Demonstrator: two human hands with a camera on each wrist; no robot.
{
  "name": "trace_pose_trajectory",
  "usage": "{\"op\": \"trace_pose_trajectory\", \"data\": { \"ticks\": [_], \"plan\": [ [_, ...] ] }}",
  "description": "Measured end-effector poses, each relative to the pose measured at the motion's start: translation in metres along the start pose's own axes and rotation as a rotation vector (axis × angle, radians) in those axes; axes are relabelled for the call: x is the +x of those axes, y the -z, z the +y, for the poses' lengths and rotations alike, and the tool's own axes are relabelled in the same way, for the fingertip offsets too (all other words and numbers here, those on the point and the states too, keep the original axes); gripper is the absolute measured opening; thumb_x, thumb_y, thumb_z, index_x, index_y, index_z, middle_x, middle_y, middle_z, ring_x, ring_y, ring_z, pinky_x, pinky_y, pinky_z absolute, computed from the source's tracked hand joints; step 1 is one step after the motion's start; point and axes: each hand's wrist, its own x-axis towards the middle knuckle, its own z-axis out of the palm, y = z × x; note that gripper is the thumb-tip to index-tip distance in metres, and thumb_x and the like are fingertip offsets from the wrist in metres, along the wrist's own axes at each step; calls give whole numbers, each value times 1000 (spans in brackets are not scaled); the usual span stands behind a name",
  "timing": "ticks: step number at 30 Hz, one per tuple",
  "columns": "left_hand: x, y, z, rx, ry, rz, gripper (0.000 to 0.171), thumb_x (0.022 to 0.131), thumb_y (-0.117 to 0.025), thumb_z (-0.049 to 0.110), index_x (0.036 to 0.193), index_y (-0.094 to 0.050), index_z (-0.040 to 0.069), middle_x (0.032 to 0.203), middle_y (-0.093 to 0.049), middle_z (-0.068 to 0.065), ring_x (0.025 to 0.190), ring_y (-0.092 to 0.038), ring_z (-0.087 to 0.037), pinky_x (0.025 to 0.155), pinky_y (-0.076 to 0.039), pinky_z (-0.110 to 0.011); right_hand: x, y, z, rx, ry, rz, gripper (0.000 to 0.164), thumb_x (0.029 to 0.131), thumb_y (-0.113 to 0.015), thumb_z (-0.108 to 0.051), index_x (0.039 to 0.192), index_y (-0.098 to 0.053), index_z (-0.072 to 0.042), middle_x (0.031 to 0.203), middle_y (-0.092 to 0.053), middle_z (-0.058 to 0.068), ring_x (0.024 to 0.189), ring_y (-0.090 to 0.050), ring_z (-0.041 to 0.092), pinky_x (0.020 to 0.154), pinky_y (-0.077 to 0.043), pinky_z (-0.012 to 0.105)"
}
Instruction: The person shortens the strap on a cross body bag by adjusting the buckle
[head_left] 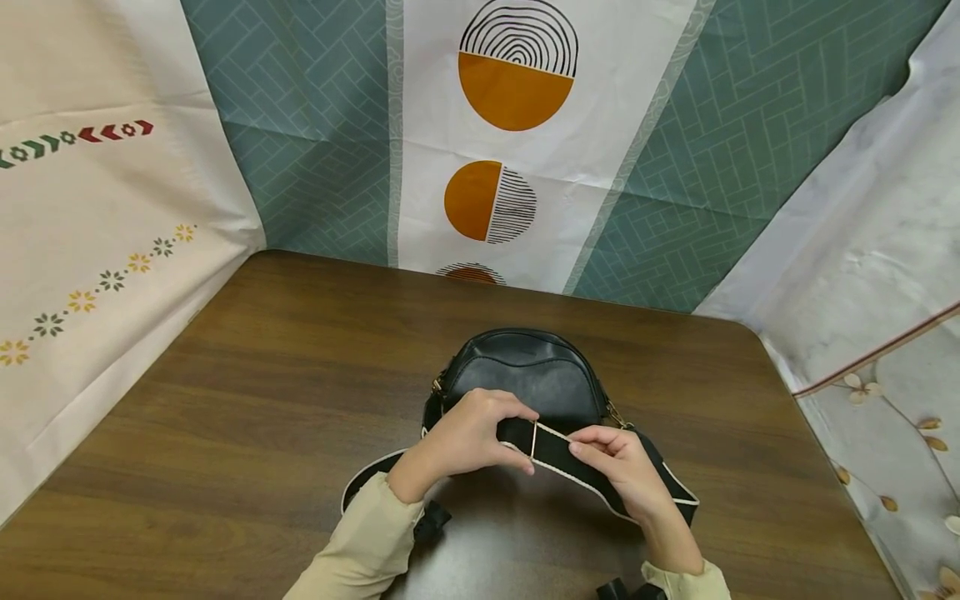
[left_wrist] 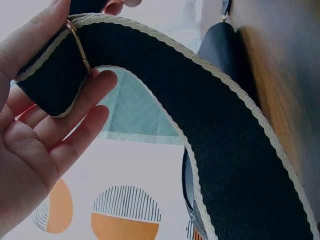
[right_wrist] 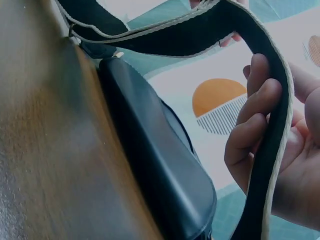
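Note:
A black shoulder bag (head_left: 525, 379) with a rounded top stands on the table, gold clasps at its sides. Its wide black strap (head_left: 581, 467), edged in cream, arches up in front of it. My left hand (head_left: 468, 433) holds a thin gold slider buckle (head_left: 534, 439) by its two ends, thumb on one edge and a fingertip on the other. To the right of the buckle, my right hand (head_left: 622, 471) pinches the strap between thumb and fingers. In the right wrist view, curled fingers (right_wrist: 245, 132) show behind the strap, with the bag's smooth side (right_wrist: 155, 155) beyond.
The brown wooden table (head_left: 225, 433) runs back to a green and white patterned cloth (head_left: 322, 167). Pale printed cloths hang at the left (head_left: 97, 208) and right (head_left: 862, 242). Loops of strap lie on both sides of the bag.

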Motion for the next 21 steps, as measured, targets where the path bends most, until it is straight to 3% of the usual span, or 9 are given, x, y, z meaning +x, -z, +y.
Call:
{"op": "trace_pose_trajectory", "data": {
  "ticks": [7,21],
  "plan": [
    [0,0,0,9,9,-25,48,63,-81,28,102,-65,5,97,-63,-1,88,-57,-11,77,-43,-21,2,-5,2,20,52,-3,28,86,-52,6,88,-67,-18,79,-65,-4,69,-57,6,61,-47,20],
    [2,0,3,99,8,-84,48,64,-80,32,101,-66,5,97,-63,0,90,-57,-11,80,-43,-23,9,-22,4,24,53,70,28,83,-55,6,83,-67,-20,78,-64,-5,70,-57,5,63,-46,19]
  ]
}}
